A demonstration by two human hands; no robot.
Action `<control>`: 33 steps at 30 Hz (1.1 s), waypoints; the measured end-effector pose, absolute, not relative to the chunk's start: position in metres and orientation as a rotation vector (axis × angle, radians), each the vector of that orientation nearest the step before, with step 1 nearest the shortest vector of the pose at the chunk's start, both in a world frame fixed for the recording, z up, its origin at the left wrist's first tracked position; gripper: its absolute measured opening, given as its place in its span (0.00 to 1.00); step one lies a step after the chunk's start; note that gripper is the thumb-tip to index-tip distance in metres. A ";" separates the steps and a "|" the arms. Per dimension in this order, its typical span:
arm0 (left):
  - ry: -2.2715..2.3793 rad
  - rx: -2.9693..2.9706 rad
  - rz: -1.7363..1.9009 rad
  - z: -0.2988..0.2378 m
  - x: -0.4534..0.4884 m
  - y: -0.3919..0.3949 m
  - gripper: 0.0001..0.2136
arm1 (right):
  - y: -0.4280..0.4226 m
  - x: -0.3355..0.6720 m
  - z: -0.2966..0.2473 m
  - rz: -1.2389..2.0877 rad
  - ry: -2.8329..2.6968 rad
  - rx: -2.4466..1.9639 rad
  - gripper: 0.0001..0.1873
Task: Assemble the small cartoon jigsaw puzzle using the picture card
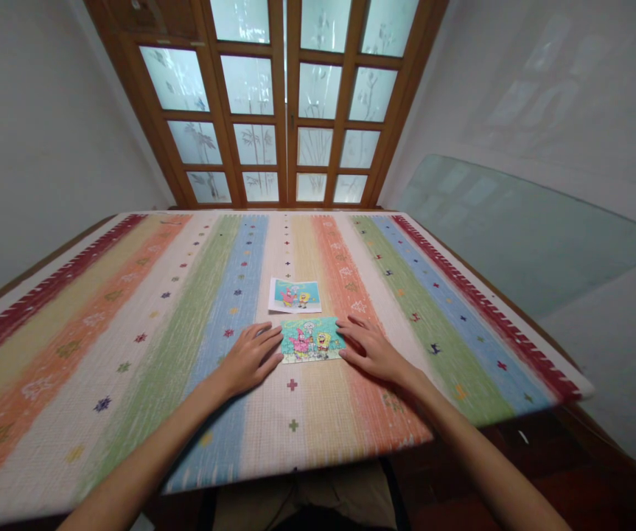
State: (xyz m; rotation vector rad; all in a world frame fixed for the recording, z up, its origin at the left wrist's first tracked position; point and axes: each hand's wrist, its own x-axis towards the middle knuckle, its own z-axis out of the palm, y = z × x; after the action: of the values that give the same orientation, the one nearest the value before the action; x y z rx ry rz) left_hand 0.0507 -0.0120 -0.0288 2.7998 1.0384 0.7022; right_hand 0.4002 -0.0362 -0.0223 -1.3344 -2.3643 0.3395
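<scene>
A small assembled cartoon jigsaw puzzle (312, 339) lies flat on the striped tablecloth (146, 346). My left hand (251, 358) rests flat at its left edge, fingers stretched out and touching it. My right hand (370, 348) lies flat at its right edge, fingers spread against the puzzle's side. Neither hand holds anything. Just beyond the puzzle lies a printed reference picture (295, 295) showing the same cartoon scene.
The table's front edge (295, 464) runs close to my body. A glass pane (522, 228) leans against the wall at the right. Wooden doors with frosted glass (284, 103) stand behind the table. White walls close in both sides.
</scene>
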 end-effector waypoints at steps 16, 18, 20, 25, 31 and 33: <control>0.968 2.936 0.702 -0.011 0.152 0.004 0.14 | -0.045 0.449 -0.020 0.030 -2.190 -1.490 0.22; 0.972 2.916 0.734 -0.009 0.147 0.003 0.13 | -0.058 0.427 -0.018 -0.015 -2.194 -1.515 0.22; 0.984 2.908 0.738 -0.007 0.136 0.001 0.12 | -0.071 0.403 -0.017 -0.032 -2.229 -1.515 0.23; 1.026 2.886 0.743 -0.010 0.100 -0.003 0.11 | -0.086 0.361 -0.020 -0.028 -2.288 -1.514 0.31; 1.052 2.807 0.770 -0.021 0.068 -0.010 0.13 | -0.078 0.366 -0.033 0.053 -2.296 -1.565 0.32; 1.052 2.765 0.803 -0.023 0.066 -0.012 0.13 | -0.076 0.373 -0.036 0.051 -2.299 -1.577 0.31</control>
State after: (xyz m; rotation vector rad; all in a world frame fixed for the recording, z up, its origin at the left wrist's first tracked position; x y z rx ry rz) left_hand 0.0661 -0.0117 -0.0233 2.7648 1.0520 0.8028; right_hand 0.3731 -0.0755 -0.0357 -1.5772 -2.2993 0.0510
